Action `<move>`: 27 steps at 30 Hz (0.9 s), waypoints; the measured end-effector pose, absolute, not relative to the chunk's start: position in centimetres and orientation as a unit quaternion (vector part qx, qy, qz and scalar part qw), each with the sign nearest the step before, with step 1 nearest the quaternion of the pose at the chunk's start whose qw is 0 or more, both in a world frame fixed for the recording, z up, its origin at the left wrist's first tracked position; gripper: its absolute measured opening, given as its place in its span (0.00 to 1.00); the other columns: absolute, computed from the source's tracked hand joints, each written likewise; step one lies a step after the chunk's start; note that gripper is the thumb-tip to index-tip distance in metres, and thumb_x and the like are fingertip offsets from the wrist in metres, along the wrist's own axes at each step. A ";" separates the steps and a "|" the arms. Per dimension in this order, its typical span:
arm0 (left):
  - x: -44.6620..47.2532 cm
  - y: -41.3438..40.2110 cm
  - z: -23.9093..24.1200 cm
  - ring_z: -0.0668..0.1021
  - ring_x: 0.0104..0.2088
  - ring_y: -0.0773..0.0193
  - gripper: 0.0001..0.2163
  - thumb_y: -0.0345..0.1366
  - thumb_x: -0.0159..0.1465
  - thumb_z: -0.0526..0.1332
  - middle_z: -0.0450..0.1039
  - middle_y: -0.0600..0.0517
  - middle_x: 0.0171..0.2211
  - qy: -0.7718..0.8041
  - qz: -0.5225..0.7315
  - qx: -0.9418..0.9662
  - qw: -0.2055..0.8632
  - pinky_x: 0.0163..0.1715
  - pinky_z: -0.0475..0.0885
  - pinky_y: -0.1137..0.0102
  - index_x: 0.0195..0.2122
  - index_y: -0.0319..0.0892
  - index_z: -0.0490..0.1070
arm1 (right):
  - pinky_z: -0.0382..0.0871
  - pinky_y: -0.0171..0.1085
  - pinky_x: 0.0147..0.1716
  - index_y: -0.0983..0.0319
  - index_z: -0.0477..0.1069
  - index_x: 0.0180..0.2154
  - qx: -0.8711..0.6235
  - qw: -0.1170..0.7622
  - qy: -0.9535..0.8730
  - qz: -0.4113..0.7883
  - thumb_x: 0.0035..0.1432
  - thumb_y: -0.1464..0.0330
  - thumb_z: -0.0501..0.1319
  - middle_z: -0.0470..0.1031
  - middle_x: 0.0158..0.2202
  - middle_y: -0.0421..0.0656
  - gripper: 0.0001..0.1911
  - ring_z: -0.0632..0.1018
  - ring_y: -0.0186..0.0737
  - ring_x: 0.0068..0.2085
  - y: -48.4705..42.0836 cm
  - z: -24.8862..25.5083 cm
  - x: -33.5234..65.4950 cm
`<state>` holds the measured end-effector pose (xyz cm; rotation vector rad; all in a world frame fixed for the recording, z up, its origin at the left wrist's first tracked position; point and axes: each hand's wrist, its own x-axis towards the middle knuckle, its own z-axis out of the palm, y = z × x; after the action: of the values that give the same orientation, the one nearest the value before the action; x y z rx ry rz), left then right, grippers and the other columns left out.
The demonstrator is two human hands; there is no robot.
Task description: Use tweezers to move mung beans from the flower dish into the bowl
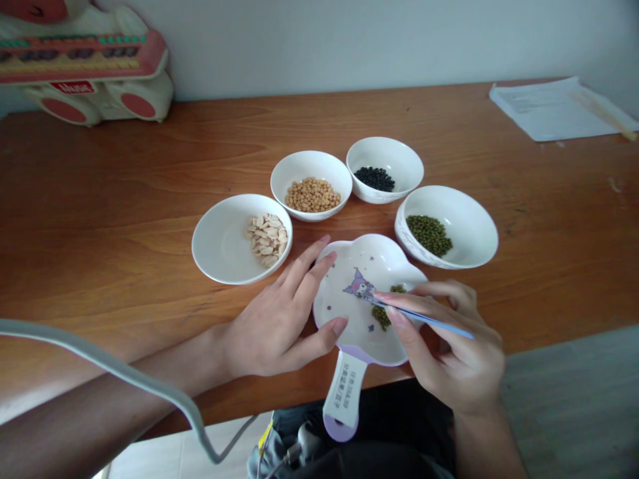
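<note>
A flower-shaped white plate with a cartoon figure and a lilac handle lies at the table's near edge. A few green beans lie on it. My left hand rests with fingers spread on the plate's left rim, steadying it. My right hand pinches thin blue tweezers, whose tips point at the green beans on the plate.
Four white bowls arc behind the plate: pale seeds, soybeans, black beans, green beans. A toy keyboard stands at the back left, papers at the back right. A grey cable crosses my left forearm.
</note>
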<state>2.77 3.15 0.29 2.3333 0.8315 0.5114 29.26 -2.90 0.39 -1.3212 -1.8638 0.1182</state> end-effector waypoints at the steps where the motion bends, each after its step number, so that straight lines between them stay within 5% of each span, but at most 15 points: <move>1: 2.8 3.2 0.3 0.53 0.82 0.37 0.40 0.44 0.78 0.61 0.40 0.32 0.82 0.313 0.193 0.879 0.303 0.77 0.63 0.41 0.82 0.44 0.37 | 0.75 0.47 0.43 0.49 0.84 0.52 -0.526 0.412 -0.743 0.047 0.65 0.72 0.70 0.88 0.39 0.38 0.17 0.83 0.43 0.37 -2.9 0.4 29.3; 8: 2.7 3.1 0.2 0.52 0.82 0.38 0.39 0.45 0.79 0.60 0.39 0.30 0.82 0.311 0.195 0.881 0.298 0.78 0.62 0.42 0.81 0.42 0.37 | 0.76 0.47 0.41 0.49 0.84 0.54 -0.529 0.424 -0.733 0.042 0.65 0.74 0.71 0.88 0.40 0.38 0.19 0.83 0.44 0.37 -3.5 0.1 29.5; 13: 2.7 3.1 0.2 0.53 0.82 0.36 0.40 0.43 0.78 0.60 0.39 0.32 0.82 0.312 0.192 0.882 0.296 0.78 0.62 0.41 0.82 0.44 0.36 | 0.78 0.48 0.38 0.49 0.83 0.56 -0.568 0.552 -0.608 -0.056 0.65 0.74 0.70 0.88 0.43 0.42 0.21 0.83 0.49 0.40 -3.2 -1.1 29.8; 16: 2.6 3.0 0.3 0.54 0.82 0.36 0.40 0.43 0.78 0.60 0.39 0.32 0.82 0.314 0.191 0.882 0.295 0.77 0.62 0.39 0.82 0.45 0.35 | 0.83 0.50 0.45 0.50 0.84 0.53 -0.579 0.632 -0.503 -0.113 0.69 0.70 0.69 0.87 0.45 0.44 0.14 0.86 0.50 0.45 -1.9 -1.3 30.0; 20: 2.6 3.1 0.3 0.55 0.81 0.37 0.39 0.44 0.79 0.59 0.40 0.32 0.82 0.322 0.186 0.881 0.293 0.76 0.64 0.40 0.81 0.45 0.36 | 0.83 0.49 0.53 0.52 0.83 0.55 -0.618 0.629 -0.469 -0.050 0.73 0.67 0.66 0.87 0.50 0.46 0.13 0.87 0.49 0.50 -1.0 -1.2 30.0; 27: 2.6 3.0 0.0 0.54 0.82 0.36 0.43 0.43 0.78 0.61 0.41 0.33 0.82 0.313 0.208 0.876 0.303 0.77 0.62 0.40 0.82 0.45 0.31 | 0.79 0.44 0.36 0.55 0.83 0.53 -0.534 0.556 -0.637 0.011 0.65 0.77 0.69 0.88 0.44 0.44 0.18 0.85 0.45 0.39 -3.4 -1.1 30.5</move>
<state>2.62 3.05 0.04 2.3220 0.8306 0.5502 30.47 -3.39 -1.12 -1.2598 -1.5029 0.0261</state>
